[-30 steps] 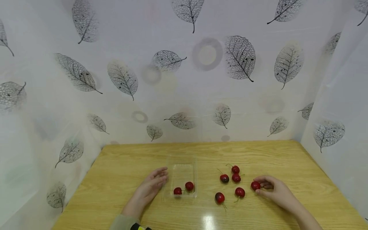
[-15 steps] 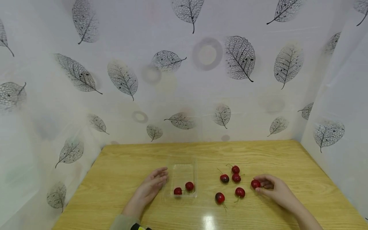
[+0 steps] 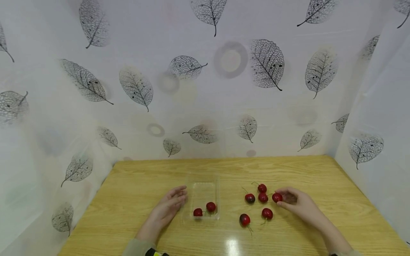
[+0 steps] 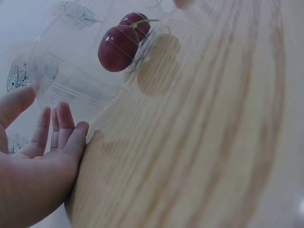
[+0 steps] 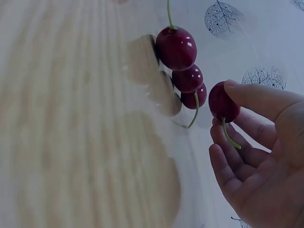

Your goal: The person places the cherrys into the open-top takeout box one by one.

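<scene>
Between thumb and fingertips my right hand (image 3: 298, 204) pinches a dark red cherry (image 3: 277, 198); its green stem hangs down in the right wrist view, where the held cherry (image 5: 223, 102) appears beside others. My left hand (image 3: 168, 208) lies with relaxed fingers at the left side of a clear plastic box (image 3: 205, 192), fingertips right at its wall. Two cherries sit inside the box near its front, one of them a cherry (image 3: 210, 207) at the right. In the left wrist view these box cherries (image 4: 118, 48) show through the clear wall.
Several loose cherries lie on the wooden table (image 3: 144, 177) between box and right hand, among them a cherry (image 3: 245, 220) nearest the front and another cherry (image 3: 267, 213) to its right. A leaf-patterned white curtain (image 3: 224, 89) surrounds the table's back and sides.
My right hand has moved left and slightly farther back with its cherry, closer to the loose ones. The left hand and the box stay where they were.
</scene>
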Tool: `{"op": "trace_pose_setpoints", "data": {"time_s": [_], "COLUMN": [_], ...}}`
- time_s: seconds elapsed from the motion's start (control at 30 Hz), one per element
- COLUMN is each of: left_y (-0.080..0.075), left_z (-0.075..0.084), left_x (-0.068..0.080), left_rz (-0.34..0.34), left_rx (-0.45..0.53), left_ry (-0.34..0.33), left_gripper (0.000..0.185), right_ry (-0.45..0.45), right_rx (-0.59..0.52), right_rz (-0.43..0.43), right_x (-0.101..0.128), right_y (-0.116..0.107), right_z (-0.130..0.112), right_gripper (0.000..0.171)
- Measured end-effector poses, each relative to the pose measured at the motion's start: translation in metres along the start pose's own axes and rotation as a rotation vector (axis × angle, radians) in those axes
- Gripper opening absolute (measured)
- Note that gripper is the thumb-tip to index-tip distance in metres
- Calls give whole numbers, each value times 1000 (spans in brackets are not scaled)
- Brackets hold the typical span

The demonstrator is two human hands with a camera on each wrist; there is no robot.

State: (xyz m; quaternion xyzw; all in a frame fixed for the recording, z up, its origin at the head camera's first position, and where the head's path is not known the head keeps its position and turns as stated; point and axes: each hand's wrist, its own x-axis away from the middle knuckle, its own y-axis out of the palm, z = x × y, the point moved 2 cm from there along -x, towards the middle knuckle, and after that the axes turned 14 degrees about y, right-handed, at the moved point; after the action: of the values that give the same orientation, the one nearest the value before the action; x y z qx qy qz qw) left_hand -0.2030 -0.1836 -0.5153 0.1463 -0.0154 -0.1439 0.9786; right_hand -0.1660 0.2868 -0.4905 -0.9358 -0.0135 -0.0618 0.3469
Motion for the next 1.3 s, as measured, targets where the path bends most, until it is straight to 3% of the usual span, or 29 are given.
{"op": "trace_pose_setpoints", "data": {"time_s": [1.3], "left_y": [-1], "left_z": [1], "left_x": [-1], "left_rz": [-7], "left_rx": [20], "left_ry": [-7], "left_gripper": [55], "right_ry": [-153], "right_rx": [-140], "right_rz": [-34], "right_x": [-33], "right_y": [22], "right_z": [-87], "right_gripper": [37]}}
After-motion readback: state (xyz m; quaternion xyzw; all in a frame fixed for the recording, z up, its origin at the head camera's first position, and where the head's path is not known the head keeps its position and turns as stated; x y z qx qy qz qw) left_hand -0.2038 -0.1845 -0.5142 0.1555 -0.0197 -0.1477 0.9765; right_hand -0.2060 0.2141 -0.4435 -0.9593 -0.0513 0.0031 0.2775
